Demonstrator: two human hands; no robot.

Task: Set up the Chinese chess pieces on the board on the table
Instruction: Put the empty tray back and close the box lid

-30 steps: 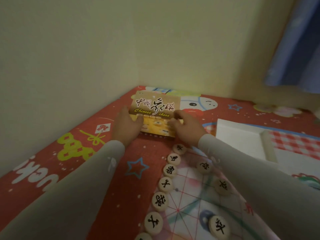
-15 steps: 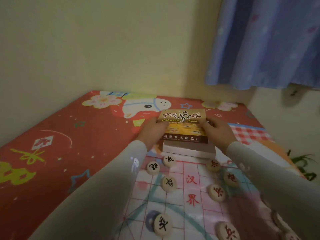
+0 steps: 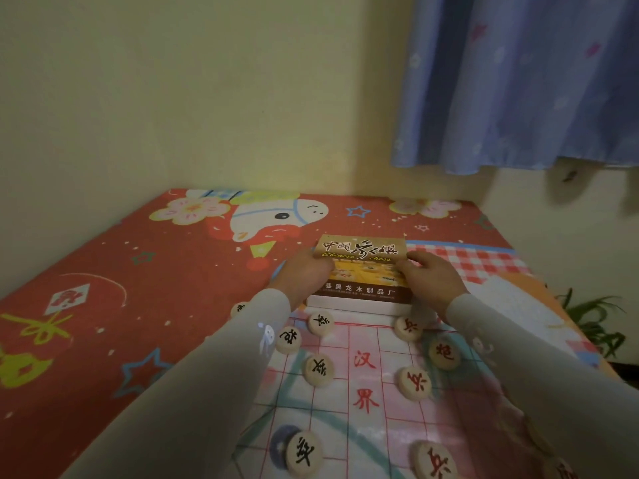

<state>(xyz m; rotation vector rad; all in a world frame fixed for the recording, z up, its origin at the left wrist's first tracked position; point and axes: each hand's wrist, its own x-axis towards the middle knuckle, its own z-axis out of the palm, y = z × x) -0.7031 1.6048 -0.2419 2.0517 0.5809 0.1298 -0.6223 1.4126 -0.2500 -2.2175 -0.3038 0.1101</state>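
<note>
A brown and yellow Chinese chess box lid [image 3: 359, 267] sits over the white box base [image 3: 352, 307] at the far edge of the board [image 3: 366, 382]. My left hand [image 3: 304, 274] grips the lid's left side and my right hand [image 3: 432, 278] grips its right side. On the board, round wooden pieces with black characters [image 3: 318, 370] stand on the left and pieces with red characters [image 3: 415, 382] on the right. My sleeves hide parts of both sides of the board.
A red cartoon-print tablecloth [image 3: 138, 288] covers the table, which sits in a wall corner. A blue curtain [image 3: 518, 81] hangs at the back right. A green plant [image 3: 594, 323] stands beyond the table's right edge.
Both hands have carried the lid from the table's back left to over the white base. In the last half second it has come down onto the base.
</note>
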